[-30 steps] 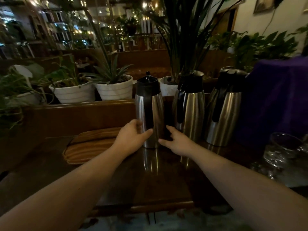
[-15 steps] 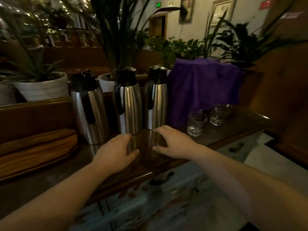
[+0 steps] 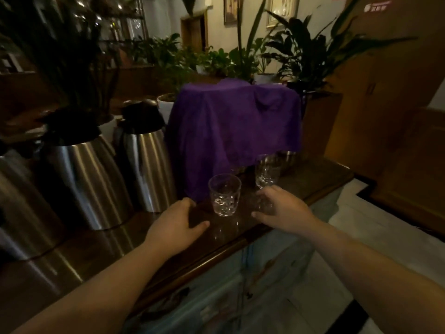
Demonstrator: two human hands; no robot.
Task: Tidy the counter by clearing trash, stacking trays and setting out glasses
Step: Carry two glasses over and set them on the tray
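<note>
Two bare hands are held out over a dark, glossy wooden surface (image 3: 313,179), both empty. On the left, the left hand (image 3: 177,225) is seen palm down with fingers spread apart, low over the surface and just left of the near glass (image 3: 224,195), not touching it. On the right, the right hand (image 3: 280,209) is seen with fingers loosely curled and apart, clamped on nothing; whether its fingertips touch the far glass (image 3: 267,171) cannot be told, as the frame is blurred there. The near glass is set upright on the surface between the two hands, a little beyond them. The far glass is set upright beyond the right hand, close to the hanging edge of a purple cloth (image 3: 236,131) that is draped over something bulky at the far side of the surface. Three steel jugs are lined up at the left: the right jug (image 3: 147,169) just beside the cloth, the middle jug (image 3: 84,179) next to it, and the left jug (image 3: 21,213) cut off by the frame edge. Leafy potted plants (image 3: 308,56) are ranged behind the cloth and jugs.
</note>
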